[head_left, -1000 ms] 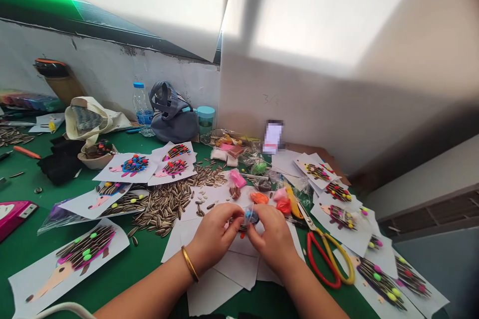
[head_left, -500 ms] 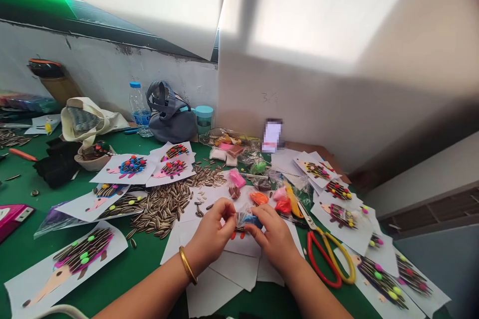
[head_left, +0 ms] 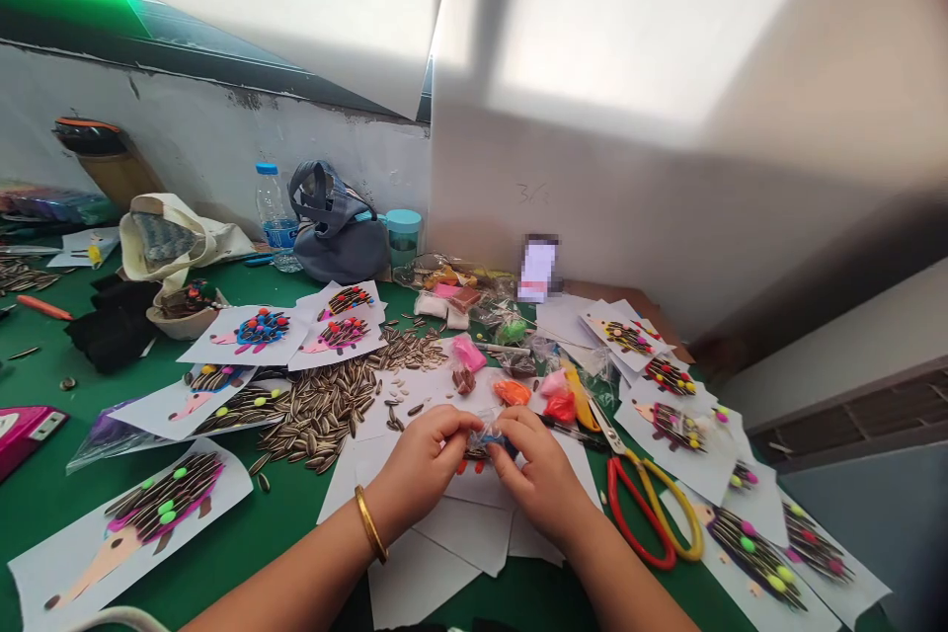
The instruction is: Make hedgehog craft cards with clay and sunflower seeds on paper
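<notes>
Head view. Left hand (head_left: 428,459), gold bangle at the wrist, pinches one edge of a clear plastic wrapper (head_left: 487,423) between thumb and forefinger; the other fingertips I cannot make out. Right hand (head_left: 539,464) is curled, thumb against fingers, gripping a blue lump, likely modelling clay (head_left: 508,446), inside that wrapper. Both hang just above a partly hidden hedgehog card (head_left: 478,466), its red feet peeping out, amid white sheets.

Risks, as I judge them: a hard tug could split the thin film or send the lump down onto the seeds beneath; a loose pinch on slick plastic could slip. A sweep of the left arm might scatter the heap of sunflower seeds (head_left: 318,415).

Around: wrapped orange clay (head_left: 513,392) and red clay (head_left: 561,406) lie just beyond the fingers, crowding that side. Scissors (head_left: 629,457), blades open, sit near the right wrist, in the way of any outward swing. More hedgehog cards flank both sides of the green table (head_left: 285,509); phone (head_left: 539,269) propped at the back.
</notes>
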Demonstrator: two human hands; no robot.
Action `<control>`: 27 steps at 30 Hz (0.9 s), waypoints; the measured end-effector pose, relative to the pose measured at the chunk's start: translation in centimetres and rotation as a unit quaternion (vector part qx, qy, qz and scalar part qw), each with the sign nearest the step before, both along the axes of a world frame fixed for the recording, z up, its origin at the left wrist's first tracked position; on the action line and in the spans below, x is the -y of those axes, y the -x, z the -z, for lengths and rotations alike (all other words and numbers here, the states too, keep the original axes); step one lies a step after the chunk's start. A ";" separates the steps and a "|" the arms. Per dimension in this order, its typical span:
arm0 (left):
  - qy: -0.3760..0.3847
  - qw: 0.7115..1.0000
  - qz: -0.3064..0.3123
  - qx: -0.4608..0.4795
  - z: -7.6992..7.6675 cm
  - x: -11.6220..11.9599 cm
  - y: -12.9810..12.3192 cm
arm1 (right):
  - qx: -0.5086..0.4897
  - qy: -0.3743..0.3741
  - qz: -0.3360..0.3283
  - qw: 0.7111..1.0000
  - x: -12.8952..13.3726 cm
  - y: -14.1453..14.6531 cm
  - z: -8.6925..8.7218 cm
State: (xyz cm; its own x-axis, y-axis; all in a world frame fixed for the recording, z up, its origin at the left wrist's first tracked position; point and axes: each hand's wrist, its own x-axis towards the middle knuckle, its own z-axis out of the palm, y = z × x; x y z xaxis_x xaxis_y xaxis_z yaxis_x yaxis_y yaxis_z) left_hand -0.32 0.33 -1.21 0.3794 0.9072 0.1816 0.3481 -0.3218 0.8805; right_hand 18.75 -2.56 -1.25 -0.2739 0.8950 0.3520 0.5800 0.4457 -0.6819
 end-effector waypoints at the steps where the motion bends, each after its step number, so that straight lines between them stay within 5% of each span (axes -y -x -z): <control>1: 0.000 1.000 0.002 0.001 0.0 0.0 0.0 | -0.006 0.002 0.000 1.000 0.0 0.0 0.0; 8: -0.010 1.000 0.004 -0.013 0.1 -0.1 0.1 | -0.010 0.004 0.001 1.000 -0.2 -0.2 0.4; 21: 0.149 0.986 -0.015 0.075 -0.8 0.1 -0.5 | 0.034 -0.032 -0.015 0.999 -0.4 -0.4 0.6; 27: 0.112 0.992 -0.030 0.058 -0.8 -0.1 -0.2 | 0.020 -0.042 0.027 0.999 -0.5 -0.6 0.9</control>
State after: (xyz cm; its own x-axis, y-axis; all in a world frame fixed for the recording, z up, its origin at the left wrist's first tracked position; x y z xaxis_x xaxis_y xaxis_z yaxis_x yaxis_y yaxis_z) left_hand -0.11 0.48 -0.40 0.3129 0.9497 0.0115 0.2532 -0.0950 0.9627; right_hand 19.32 -2.08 -2.12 -0.2410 0.8771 0.4155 0.6311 0.4669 -0.6195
